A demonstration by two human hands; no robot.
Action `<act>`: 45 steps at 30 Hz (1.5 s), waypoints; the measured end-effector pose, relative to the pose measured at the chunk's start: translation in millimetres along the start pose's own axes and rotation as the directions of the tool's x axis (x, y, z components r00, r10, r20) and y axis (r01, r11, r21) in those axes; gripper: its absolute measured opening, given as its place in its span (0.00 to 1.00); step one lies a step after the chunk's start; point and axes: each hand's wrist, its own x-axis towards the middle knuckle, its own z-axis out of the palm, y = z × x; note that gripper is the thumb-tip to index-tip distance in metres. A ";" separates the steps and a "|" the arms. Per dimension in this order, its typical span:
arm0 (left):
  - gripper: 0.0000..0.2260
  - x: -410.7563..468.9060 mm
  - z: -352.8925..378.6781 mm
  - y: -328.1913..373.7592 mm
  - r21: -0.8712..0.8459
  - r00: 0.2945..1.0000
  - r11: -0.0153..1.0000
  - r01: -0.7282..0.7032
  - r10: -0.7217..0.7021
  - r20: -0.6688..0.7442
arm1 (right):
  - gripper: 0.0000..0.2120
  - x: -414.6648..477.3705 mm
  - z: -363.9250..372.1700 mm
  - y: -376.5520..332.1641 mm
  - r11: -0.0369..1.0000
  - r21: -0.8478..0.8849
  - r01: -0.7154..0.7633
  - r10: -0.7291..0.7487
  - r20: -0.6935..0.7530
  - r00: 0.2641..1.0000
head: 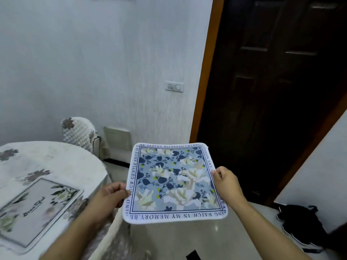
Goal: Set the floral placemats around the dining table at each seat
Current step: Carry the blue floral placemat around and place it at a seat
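Blue placemat [174, 182] held flat in air beside table [56, 158], near-square, printed face up. Left hand [110, 196] and right hand [226, 182] pinch opposite edges.

A square blue floral placemat [174, 182] with a white lettered border is held flat in the air, beside the table. Another pale floral placemat [35, 209] lies flat on the dining table [62, 156].
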 end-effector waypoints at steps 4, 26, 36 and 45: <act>0.07 82.0 11.0 19.0 0.051 0.999 0.998 -0.034 0.036 -0.036 | 0.17 100.5 21.1 -4.5 0.999 0.029 0.019 -0.020 0.044 0.999; 0.11 342.7 -120.4 58.1 -0.114 0.670 0.992 -0.052 -0.050 -0.741 | 0.16 518.3 370.6 -297.1 0.764 0.248 0.595 -0.615 0.560 0.556; 0.08 440.5 -246.5 71.6 -0.120 0.556 0.992 -0.047 -0.074 -0.828 | 0.15 585.4 531.6 -435.2 0.688 0.245 0.683 -0.650 0.627 0.430; 0.08 495.0 -328.0 53.5 -0.205 0.186 0.976 -0.076 -0.188 -0.964 | 0.15 574.1 730.2 -583.2 0.480 0.451 0.752 -0.726 0.686 0.051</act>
